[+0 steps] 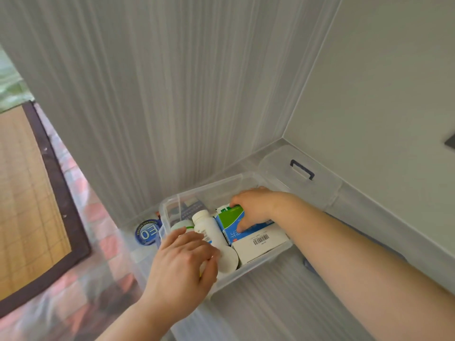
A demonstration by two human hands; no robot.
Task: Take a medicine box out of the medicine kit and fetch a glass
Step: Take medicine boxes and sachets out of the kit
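Forearms reaching in from the bottom edge, both bare. Left hand (182, 264) nearest, resting on the near-left rim of the medicine kit (256, 271), a clear plastic tub; fingers curled loosely beside a white bottle (213, 238) lying tilted inside, touching it at the fingertips; whether that grip actually holds the bottle, cannot tell. Just past, a white carton with a barcode (261, 244) flat against the tub's near-right wall. Behind it the medicine box (234, 221), blue and green, standing on edge inside the kit. Right hand (256, 205) closed over its top, thumb pressed on the blue front face, fingers wrapped over the far side: grip narrow and holding the box, box not yet lifted clear of the tub. Further left inside the kit, a second white container (179, 225) and darker packets (190, 209), too blurred to read. Outside the tub's left wall, a round blue label (147, 232). Beyond the kit, a clear lid with a dark handle (301, 169) leaning in the wall corner. Far left, a woven mat with a dark border (32, 205).
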